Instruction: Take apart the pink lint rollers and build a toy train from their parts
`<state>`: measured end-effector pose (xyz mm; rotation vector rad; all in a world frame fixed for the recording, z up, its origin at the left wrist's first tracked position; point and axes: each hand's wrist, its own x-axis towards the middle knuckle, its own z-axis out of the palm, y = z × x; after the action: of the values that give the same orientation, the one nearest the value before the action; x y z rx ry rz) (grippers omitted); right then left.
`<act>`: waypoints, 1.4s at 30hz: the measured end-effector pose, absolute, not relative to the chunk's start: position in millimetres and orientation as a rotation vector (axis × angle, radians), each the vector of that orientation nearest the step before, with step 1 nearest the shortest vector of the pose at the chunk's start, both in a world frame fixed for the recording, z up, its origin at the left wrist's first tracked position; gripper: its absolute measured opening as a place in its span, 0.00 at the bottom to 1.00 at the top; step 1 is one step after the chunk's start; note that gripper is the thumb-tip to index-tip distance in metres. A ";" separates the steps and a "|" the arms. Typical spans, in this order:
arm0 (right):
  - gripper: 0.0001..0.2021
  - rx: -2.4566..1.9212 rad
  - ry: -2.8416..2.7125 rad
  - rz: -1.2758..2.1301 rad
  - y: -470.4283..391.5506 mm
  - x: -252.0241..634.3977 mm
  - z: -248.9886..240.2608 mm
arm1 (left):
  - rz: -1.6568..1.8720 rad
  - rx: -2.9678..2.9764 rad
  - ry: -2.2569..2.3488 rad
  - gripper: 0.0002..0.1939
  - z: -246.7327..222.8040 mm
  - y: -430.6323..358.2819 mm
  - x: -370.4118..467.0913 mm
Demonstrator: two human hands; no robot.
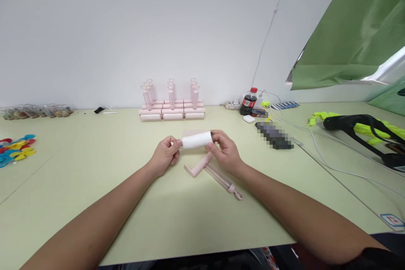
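Between my two hands a white paper roll [197, 140] is held just above the table. My left hand [166, 154] is closed on its left end, thumb and forefinger pinching the edge. At the right end my right hand [225, 150] grips the roll, its thumb below and its fingers over the open end. Under my right hand lies a pink roller handle [219, 177] with a clear shaft, a looped end and an angled head. A flat pale pink piece [190, 132] shows partly behind the roll.
Assembled pink rollers [172, 112] stand in rows by the wall. A cola bottle [248, 102], a white case [249, 119], cables and a blurred dark object [274, 135] are at the right, with a black frame [354, 130] beyond. Colourful pieces [17, 149] lie far left.
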<state>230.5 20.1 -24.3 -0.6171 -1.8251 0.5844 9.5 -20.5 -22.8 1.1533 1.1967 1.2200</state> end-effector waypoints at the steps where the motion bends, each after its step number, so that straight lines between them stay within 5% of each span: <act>1: 0.05 -0.622 -1.753 0.581 24.1 233.4 -23.9 | 1.223 1.229 1.272 0.23 -23.7 -19.5 8.1; 5: 0.15 -0.734 -1.514 0.505 42.5 247.0 -19.7 | 1.148 1.682 1.598 0.15 -26.0 -17.4 1.6; 12: 0.15 -0.976 -1.459 0.505 71.3 261.7 -25.5 | 0.977 1.950 1.628 0.06 -29.5 -17.5 -3.8; 20: 0.17 -0.864 -1.418 0.661 89.7 262.8 -40.9 | 0.505 2.025 1.961 0.22 -4.5 -26.9 -14.8; 24: 0.16 -0.896 -1.471 0.697 89.6 262.2 -42.0 | 0.329 1.983 1.892 0.19 4.6 -32.9 -23.5; 35: 0.16 -0.807 -1.612 0.917 62.0 243.6 -41.4 | 0.652 2.031 1.658 0.11 -18.8 -25.7 -12.5; 42: 0.15 -0.852 -1.583 0.705 64.0 249.5 -34.4 | 0.838 2.168 1.604 0.14 -21.5 -20.9 -18.3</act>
<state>249.5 64.0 -34.4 -0.8519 -1.5827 0.7046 -18.3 -20.9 -21.5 2.1677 1.6039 0.8377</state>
